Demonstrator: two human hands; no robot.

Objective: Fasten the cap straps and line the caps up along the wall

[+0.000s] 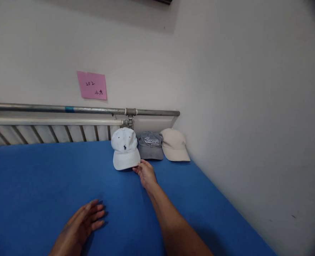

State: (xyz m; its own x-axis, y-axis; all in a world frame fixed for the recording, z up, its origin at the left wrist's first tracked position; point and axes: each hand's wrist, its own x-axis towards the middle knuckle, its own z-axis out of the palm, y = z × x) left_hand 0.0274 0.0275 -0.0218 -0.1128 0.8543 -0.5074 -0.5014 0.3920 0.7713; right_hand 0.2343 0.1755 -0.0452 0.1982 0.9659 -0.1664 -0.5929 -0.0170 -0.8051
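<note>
A white baseball cap (pixel 124 142) with a small dark logo sits at the left of a row of caps, its brim toward me. My right hand (pixel 146 173) pinches the right edge of that brim between thumb and fingers. Beside it stands a dark grey cap (pixel 150 144) with white "Always" lettering, and to its right a beige cap (pixel 174 144) leans near the wall corner. Lower left, my left hand (pixel 86 220) hovers over or rests on the blue sheet with fingers apart, holding nothing; contact with the sheet is hard to tell.
A blue sheet (pixel 53 177) covers the surface. Behind it run a metal pipe (pixel 98 110) and a white radiator (pixel 47 133). A pink note (pixel 92 85) with handwriting is stuck on the wall. A bare wall (pixel 248 124) bounds the right side.
</note>
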